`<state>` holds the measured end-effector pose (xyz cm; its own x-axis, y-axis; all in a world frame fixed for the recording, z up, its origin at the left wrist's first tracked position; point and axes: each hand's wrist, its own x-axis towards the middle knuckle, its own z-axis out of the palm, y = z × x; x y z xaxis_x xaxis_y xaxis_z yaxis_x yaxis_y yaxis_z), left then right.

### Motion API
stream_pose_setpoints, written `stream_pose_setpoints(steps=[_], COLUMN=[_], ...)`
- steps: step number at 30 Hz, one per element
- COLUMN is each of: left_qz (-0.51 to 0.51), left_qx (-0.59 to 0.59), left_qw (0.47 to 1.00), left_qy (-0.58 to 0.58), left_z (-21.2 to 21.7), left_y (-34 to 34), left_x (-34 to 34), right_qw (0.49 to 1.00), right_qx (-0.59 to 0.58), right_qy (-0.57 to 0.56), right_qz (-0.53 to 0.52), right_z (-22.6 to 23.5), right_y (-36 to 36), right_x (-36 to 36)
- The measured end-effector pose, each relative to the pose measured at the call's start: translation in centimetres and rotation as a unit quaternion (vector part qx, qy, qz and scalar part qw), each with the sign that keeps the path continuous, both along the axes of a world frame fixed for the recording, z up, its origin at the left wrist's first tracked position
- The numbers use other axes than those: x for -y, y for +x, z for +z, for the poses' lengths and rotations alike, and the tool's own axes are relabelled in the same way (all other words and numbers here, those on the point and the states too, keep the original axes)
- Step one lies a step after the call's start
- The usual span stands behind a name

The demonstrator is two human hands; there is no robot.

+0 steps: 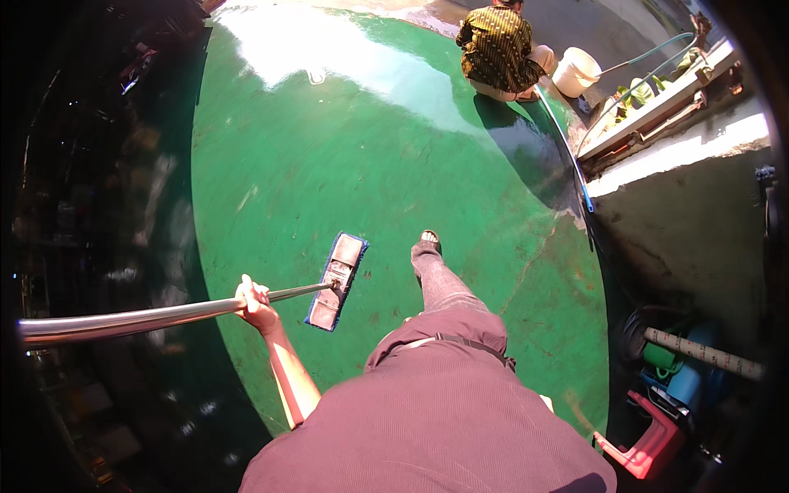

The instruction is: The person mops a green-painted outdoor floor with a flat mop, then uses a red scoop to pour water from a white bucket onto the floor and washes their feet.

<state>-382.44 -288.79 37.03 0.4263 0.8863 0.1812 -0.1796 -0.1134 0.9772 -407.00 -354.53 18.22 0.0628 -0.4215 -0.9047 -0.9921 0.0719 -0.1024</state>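
Note:
My left hand (256, 304) is closed around the metal handle of a flat mop (189, 313), well below the handle's top end. The handle runs from the left edge of the view to the mop head (339, 279), a pale rectangular plate with a blue fringe. That head lies on the green floor (345, 172), ahead and left of my outstretched foot (429, 239). Only a small patch of skin shows at the right side of my maroon shirt (436, 411); my right hand itself cannot be seen.
Ahead to the right, a person (497, 49) in a patterned shirt squats beside a white bucket (577, 72). A blue-ended pole or hose (567, 148) lies near the right wall ledge (682, 152). A red plastic stool (645, 440) is at lower right. Dark shade covers the left.

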Motion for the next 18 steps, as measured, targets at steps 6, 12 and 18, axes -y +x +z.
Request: stream_pose_setpoints(steps=[6,12,18], left_qz=[0.053,0.069,0.08], left_qx=[0.039,0.08,0.112], left_qw=[0.997,0.993,0.99], left_qy=[0.043,0.053,0.042], left_z=[3.8,7.6,9.0], left_y=[10.3,21.4,33.4], left_x=[-4.0,-5.7,-7.4], right_qw=[0.987,0.771,0.686], right_qx=[0.082,0.515,0.599], right_qy=[0.047,0.076,0.218], right_qz=[0.128,0.367,0.351], right_z=[-9.4,2.9,17.3], right_y=[30.9,78.7,96.9], right_x=[-10.4,-31.5,-43.0])
